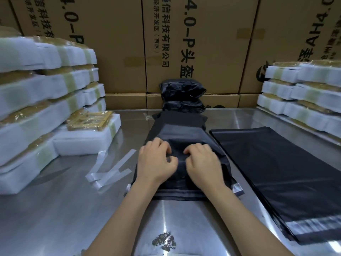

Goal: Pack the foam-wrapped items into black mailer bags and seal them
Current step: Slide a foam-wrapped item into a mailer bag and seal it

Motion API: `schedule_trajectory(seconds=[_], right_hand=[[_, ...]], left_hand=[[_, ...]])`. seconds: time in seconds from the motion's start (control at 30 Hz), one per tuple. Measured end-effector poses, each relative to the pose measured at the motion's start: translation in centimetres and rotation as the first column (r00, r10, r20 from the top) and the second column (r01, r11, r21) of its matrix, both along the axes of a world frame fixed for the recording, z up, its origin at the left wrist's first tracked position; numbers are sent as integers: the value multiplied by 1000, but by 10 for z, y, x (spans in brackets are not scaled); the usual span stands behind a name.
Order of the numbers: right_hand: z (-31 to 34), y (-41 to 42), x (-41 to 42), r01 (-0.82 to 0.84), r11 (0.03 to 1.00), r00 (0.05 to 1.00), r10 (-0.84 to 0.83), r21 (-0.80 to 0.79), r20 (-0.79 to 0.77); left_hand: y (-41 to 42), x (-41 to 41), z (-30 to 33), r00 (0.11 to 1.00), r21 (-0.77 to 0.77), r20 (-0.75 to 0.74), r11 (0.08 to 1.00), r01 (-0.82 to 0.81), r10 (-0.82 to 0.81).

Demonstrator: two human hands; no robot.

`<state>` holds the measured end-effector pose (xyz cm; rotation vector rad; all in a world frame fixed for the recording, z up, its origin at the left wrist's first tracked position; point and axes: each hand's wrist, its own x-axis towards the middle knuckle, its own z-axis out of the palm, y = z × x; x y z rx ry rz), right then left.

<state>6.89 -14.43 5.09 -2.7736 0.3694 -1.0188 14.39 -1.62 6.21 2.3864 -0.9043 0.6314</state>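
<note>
Slick, limp black mailer bag (181,145) over a light, stiff foam-wrapped core; left hand (156,163) and right hand (202,163) curled, pinching its film mid-fold, best gripped there.

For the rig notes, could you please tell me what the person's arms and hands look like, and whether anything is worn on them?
Both arms are bare from the bottom edge of the view up to the wrists; no sleeves show. The left hand and right hand wear no gloves, and no rings, watch or wristband can be seen. No markings show on them.
</note>
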Motion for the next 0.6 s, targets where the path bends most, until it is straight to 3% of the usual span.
schedule_trajectory(seconds=[0.1, 0.2, 0.33, 0.6], right_hand=[[-12, 5, 12, -92, 993, 983, 79, -74, -166], [-21, -1, 18, -59, 998, 965, 59, 5, -256], [-24, -3, 19, 37, 998, 951, -21, 47, -309], [-22, -21, -1, 375, 926, 900, -350, 50, -261]], left_hand=[[-10, 3, -17, 985, 76, -90, 985, 156, -149], [-13, 10, -31, 974, 168, -168, 970, 177, -149], [-16, 14, -36, 975, 197, -212, 975, 104, -61], [-3, 16, -38, 964, 157, -215, 979, -127, 160]])
